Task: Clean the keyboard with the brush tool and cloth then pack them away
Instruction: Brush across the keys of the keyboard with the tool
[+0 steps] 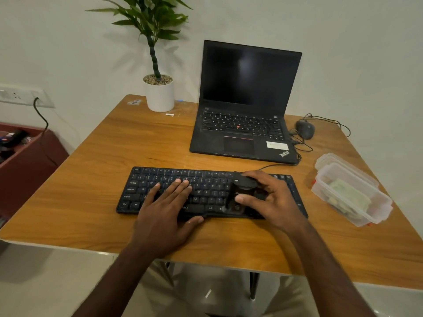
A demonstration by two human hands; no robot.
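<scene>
Brushing looks underway: the right hand (pixel 271 197) grasps the brush tool (pixel 240 195) on the keyboard (pixel 160 186), which the flat, relaxed left hand (pixel 168 207) steadies. The cloth (pixel 350 195) waits in the container (pixel 377 213) right of that hand; wiping and packing remain.

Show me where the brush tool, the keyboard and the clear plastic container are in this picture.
brush tool (pixel 238 195): head view, on its black body under the right hand's thumb.
keyboard (pixel 137 191): head view, on the bare keys at its left end.
clear plastic container (pixel 380 202): head view, on its right wall.
</scene>
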